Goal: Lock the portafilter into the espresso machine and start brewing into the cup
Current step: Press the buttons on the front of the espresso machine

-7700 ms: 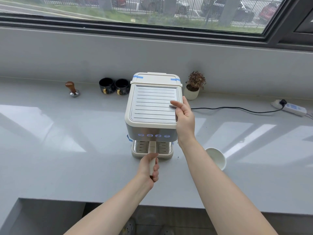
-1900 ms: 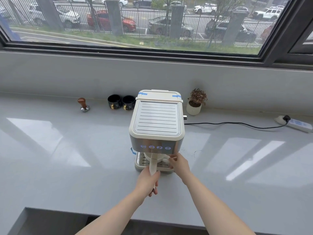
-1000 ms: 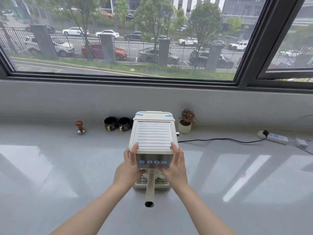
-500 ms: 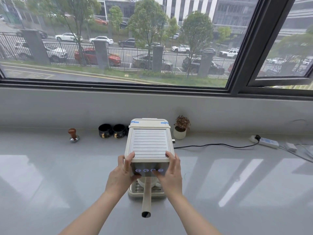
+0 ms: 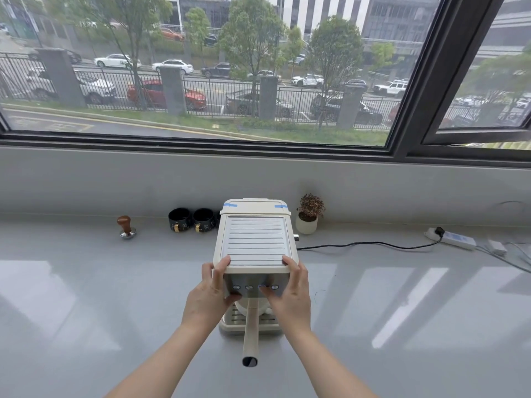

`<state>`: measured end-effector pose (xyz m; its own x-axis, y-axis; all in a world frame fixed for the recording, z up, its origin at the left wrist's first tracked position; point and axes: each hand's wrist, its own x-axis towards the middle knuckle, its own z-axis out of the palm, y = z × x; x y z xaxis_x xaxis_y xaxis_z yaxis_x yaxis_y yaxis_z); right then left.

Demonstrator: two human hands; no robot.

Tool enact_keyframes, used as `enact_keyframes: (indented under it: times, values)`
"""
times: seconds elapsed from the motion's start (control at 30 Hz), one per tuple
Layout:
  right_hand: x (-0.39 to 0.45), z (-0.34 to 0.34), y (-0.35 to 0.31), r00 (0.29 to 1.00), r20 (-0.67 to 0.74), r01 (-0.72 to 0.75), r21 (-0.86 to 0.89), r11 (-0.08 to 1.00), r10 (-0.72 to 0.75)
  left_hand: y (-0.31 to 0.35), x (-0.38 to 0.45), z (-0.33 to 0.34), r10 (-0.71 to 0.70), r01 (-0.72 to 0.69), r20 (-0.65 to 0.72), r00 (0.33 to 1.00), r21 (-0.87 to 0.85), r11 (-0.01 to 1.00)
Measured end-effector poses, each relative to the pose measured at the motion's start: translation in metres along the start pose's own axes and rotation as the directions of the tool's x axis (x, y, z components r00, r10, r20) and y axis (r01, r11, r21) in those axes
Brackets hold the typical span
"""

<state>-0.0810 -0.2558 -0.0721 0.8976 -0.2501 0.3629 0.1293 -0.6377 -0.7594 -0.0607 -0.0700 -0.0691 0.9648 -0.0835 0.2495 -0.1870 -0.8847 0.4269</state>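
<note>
Cup [image 5: 240, 308], apparently, beneath portafilter [image 5: 250, 331] in espresso machine [image 5: 254, 239]; contents hidden.

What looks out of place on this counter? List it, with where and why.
Only the blue tape strips on the rear lid corners of the espresso machine: they look like leftover packing tape. No spill or damage shows.

Soft daylight from the window [image 5: 201, 81] glares on the counter [image 5: 86, 282]; wide-angle edges bend.
</note>
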Motion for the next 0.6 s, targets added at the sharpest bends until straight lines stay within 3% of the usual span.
enact_keyframes:
  times: [0.6]
  values:
    - [0.002,-0.008,0.01,0.996,0.062,0.063,-0.033,0.997,-0.061,0.002,-0.001,-0.001,-0.028,0.028,0.032,0.999,-0.024,0.999]
